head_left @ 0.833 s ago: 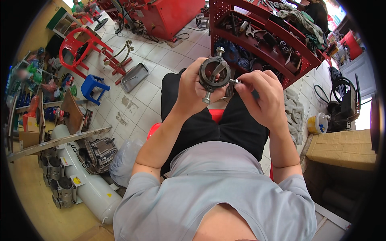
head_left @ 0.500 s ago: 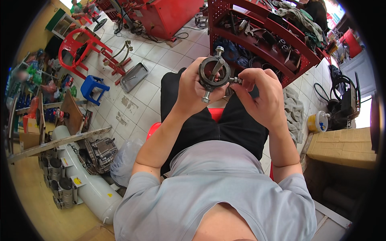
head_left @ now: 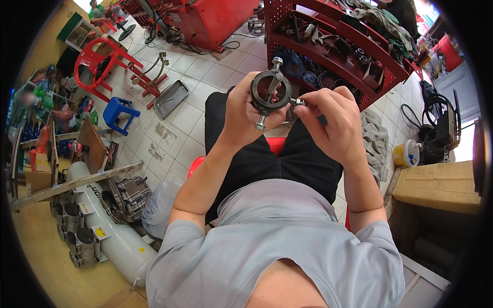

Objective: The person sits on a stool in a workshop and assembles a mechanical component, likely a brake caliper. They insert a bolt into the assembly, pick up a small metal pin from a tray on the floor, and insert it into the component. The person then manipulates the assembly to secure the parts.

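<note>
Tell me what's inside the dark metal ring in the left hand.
A grey metal rod shows across the opening of the dark metal ring, held by the left hand. The rod hides what lies directly behind it.

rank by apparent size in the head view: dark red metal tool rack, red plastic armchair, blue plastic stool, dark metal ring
Dark red tool rack
Red plastic armchair
Blue plastic stool and dark metal ring: too alike to rank

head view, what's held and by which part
The left hand holds the dark metal ring by its left side; the right hand's fingertips pinch the right-hand bolt's outer end.
</note>
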Tool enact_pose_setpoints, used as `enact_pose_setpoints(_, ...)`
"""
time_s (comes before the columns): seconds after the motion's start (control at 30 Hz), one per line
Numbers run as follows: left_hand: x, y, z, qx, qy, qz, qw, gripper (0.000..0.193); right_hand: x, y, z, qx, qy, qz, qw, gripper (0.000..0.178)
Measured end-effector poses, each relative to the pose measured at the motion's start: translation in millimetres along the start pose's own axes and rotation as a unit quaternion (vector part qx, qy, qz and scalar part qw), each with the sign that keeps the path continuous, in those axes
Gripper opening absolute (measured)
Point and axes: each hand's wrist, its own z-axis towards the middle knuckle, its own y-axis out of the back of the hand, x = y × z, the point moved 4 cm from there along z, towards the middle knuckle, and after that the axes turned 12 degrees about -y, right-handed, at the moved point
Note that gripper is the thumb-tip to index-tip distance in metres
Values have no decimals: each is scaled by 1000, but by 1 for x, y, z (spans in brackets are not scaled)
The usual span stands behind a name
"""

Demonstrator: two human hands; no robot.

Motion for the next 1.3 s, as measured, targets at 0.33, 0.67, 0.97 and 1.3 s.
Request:
enact_pose_setpoints(0.33, 4, 0, -3, 7, -1, 8, 1000, 39, 2, 1, -2, -19, -34, 26, 999, 25)
enact_pose_setpoints(0.67, 3, 0, -2, 19, -8, 5, 1000, 39, 6, 3, 0, -11, -43, 30, 999, 23)
enact_pose_setpoints(0.97, 2, 0, -2, 21, -17, 2, 1000, 38, 10, 6, 2, 1, -36, 28, 999, 23)
enact_pose_setpoints(1.3, 2, -1, -2, 25, -10, 20, 999, 38, 3, 3, -2, 11, -24, -6, 1000, 29)
